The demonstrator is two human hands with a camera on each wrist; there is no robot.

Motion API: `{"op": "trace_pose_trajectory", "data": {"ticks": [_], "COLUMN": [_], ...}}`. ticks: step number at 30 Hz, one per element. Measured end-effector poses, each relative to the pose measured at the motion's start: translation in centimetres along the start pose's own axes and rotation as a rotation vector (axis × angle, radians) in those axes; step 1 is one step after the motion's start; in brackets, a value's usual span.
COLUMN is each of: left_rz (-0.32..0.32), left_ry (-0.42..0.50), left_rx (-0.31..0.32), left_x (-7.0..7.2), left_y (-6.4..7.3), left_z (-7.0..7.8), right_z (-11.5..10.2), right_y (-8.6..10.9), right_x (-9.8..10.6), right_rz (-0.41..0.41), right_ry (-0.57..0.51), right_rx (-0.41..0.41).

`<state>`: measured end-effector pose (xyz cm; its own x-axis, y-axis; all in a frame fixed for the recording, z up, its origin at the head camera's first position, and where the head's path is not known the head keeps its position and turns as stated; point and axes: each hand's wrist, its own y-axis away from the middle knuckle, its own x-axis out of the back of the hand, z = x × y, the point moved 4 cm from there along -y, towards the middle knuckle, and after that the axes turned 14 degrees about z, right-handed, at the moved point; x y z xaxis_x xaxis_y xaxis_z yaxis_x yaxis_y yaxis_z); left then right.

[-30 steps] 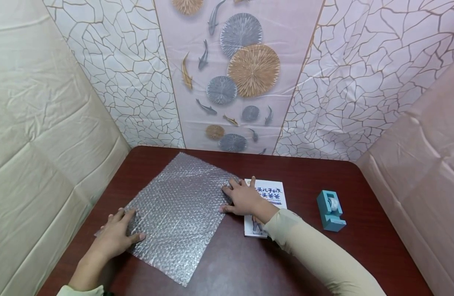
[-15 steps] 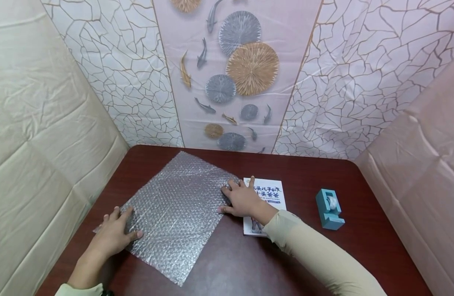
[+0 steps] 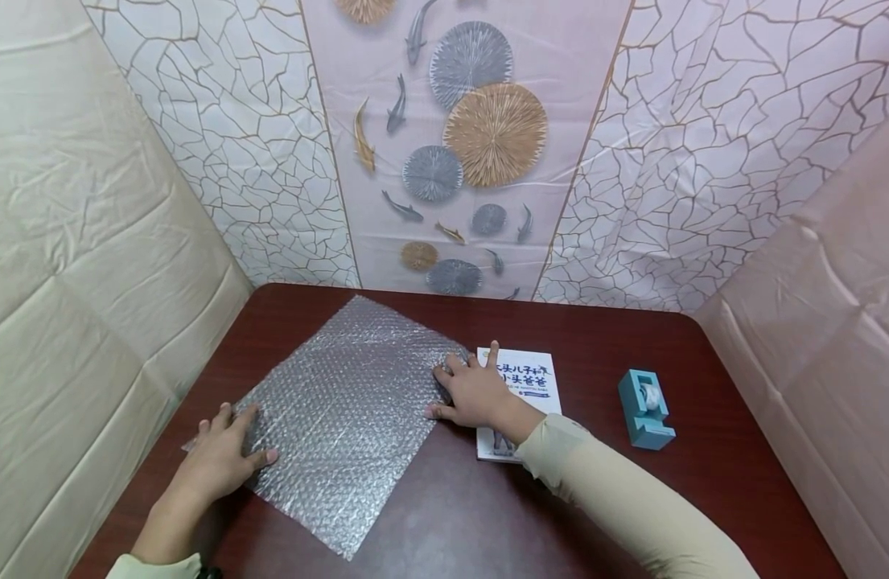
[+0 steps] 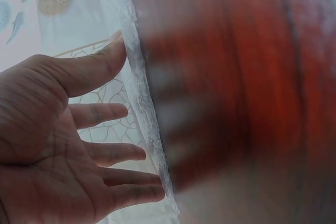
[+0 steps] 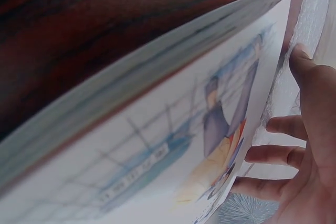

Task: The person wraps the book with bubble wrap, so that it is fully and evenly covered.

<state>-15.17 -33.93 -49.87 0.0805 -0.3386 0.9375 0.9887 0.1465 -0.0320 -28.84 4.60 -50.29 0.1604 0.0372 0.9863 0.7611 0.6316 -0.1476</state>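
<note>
A sheet of clear bubble wrap [image 3: 350, 410] lies flat on the table, turned so a corner points to the back. My left hand [image 3: 216, 458] rests on its left corner with the fingers spread; in the left wrist view the thumb and fingertips touch the sheet's edge [image 4: 142, 87]. On the right corner my right hand [image 3: 476, 394] presses with spread fingers, its little finger over a white book [image 3: 534, 418]. The book has blue Chinese lettering and is partly hidden under the right hand and sleeve. In the right wrist view its illustrated cover [image 5: 199, 135] fills much of the picture.
A teal tape dispenser [image 3: 645, 410] with a roll of tape stands on the right of the dark red-brown table [image 3: 596, 515]. Patterned cloth [image 3: 487, 161] hangs behind the table, and pale fabric walls [image 3: 89, 265] close in both sides.
The left hand and the sheet's near corner have shifted slightly to the left. The right hand stays almost in place on the right corner.
</note>
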Motion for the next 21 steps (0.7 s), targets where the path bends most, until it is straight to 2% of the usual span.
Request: {"op": "trace_pose_trajectory", "data": {"ticks": [12,21], "left_rz": [0.009,0.022], "left_ry": [0.009,0.000], "left_rx": [0.003,-0.006], "left_x": [0.07,0.16], "left_y": [0.02,-0.09], "left_z": [-0.11,-0.30], "right_z": [-0.40,-0.42], "right_y": [0.45,0.65], "right_x": [-0.19,-0.24], "right_rz": [0.029,0.048], "right_ry": [0.055,0.031], "right_rx": [0.009,0.011]}}
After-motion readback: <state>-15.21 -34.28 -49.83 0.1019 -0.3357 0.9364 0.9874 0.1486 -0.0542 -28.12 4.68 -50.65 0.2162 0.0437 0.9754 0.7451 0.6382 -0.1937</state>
